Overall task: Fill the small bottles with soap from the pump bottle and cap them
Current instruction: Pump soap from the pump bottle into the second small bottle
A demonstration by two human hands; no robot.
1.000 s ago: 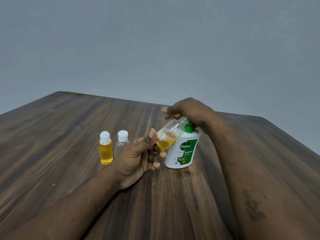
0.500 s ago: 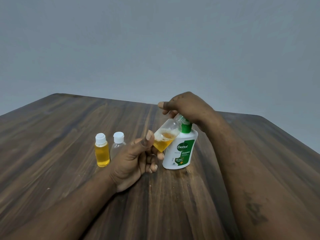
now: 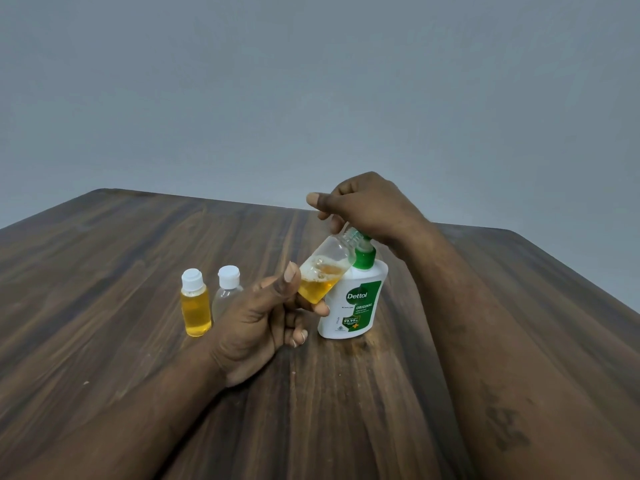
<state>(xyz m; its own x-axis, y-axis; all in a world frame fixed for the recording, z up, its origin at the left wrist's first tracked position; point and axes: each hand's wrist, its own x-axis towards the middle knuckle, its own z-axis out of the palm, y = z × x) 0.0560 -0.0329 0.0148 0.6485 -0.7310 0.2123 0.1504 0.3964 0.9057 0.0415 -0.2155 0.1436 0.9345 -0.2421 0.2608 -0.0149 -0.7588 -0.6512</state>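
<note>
Left grip [image 3: 256, 320]: thumb and fingers pinch the lower body of an uncapped small bottle [image 3: 322, 275], tilted, about half full of amber soap. Its open neck points up to the right grip [image 3: 367, 206], which is curled over the pump head of the pump bottle [image 3: 360, 303]. That bottle stands on the worktop [image 3: 104, 271], below the right grip and just right of the left. Left of the left grip stand two capped bottles: a full amber bottle [image 3: 196, 306] and a clear bottle [image 3: 227, 292], partly hidden behind the grip.
</note>
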